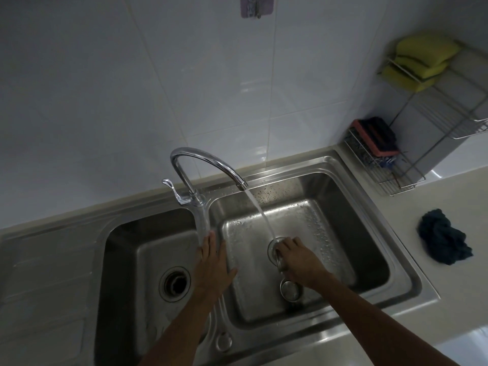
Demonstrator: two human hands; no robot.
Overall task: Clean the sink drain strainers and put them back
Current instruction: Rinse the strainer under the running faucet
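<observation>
Water runs from the chrome faucet into the right basin of a steel double sink. My right hand holds a round metal drain strainer over the right drain opening, under the stream. A second strainer lies on the basin floor just in front of that hand. My left hand rests flat, fingers apart, on the divider between the basins. The left basin's drain hole stands open with nothing in it.
A dark crumpled cloth lies on the counter to the right. A wire rack in the corner holds yellow sponges and a red-and-black scrubber. The faucet handle sticks out left. Tiled wall behind.
</observation>
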